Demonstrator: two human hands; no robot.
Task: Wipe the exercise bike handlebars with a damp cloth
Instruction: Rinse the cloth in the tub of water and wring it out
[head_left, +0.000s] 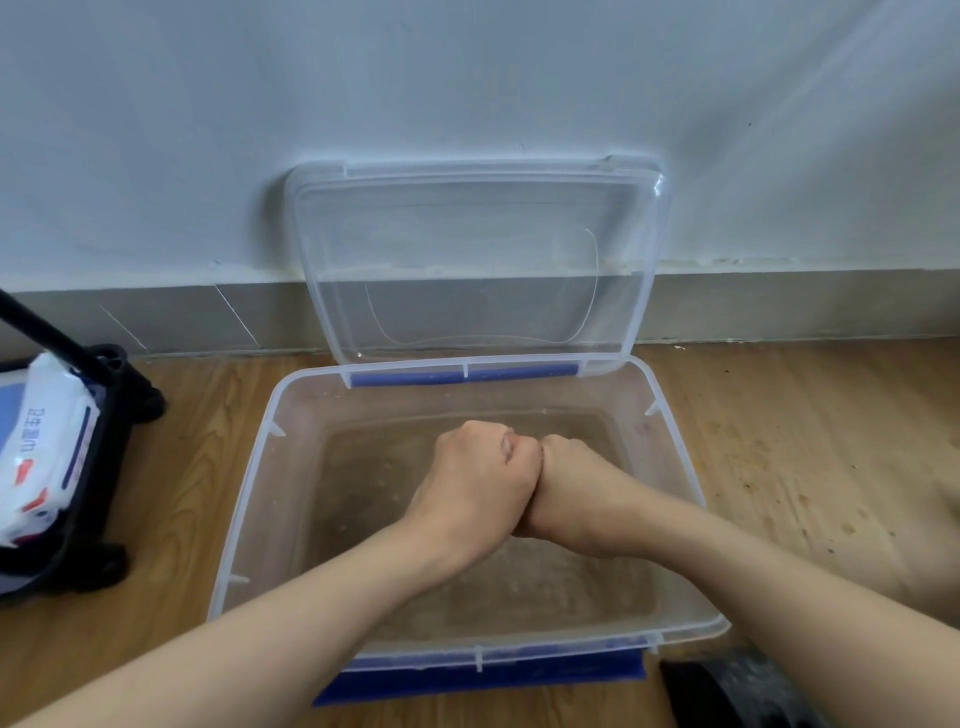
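While left hand (475, 483) and right hand (571, 493) touch over the tub (243, 509) | grip: both clenched, contents hidden | walls well clear

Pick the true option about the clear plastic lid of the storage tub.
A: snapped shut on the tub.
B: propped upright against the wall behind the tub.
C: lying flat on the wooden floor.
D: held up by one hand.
B: the clear plastic lid leans on the pale wall behind the open clear plastic tub, its lower edge at the tub's back rim.
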